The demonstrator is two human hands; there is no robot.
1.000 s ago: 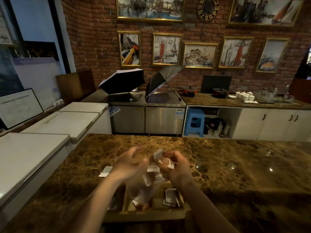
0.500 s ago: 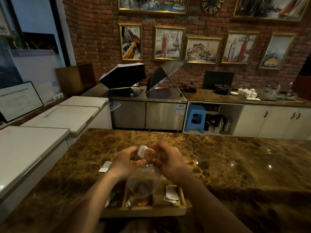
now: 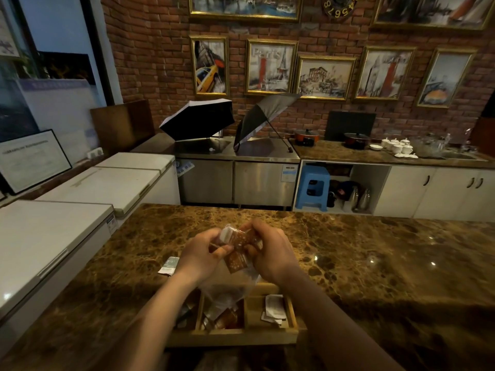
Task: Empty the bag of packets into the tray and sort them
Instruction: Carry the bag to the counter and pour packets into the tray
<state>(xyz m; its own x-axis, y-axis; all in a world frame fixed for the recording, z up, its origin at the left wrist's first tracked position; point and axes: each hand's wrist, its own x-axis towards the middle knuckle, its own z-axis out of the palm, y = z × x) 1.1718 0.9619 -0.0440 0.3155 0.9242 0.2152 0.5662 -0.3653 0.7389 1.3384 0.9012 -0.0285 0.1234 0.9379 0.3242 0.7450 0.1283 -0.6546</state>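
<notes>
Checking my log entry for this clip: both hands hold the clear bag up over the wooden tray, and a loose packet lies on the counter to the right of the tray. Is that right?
One detail is wrong. The head view shows the loose packet on the counter to the left of the wooden tray, not the right. The rest stands: left hand and right hand hold the clear bag over it.

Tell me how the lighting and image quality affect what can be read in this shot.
Head view: dim warm light; small glare spots on the marble counter; wide-angle bending at the edges; the clear bag blurs the tray compartment beneath; packets between left hand and right hand look soft.
</notes>
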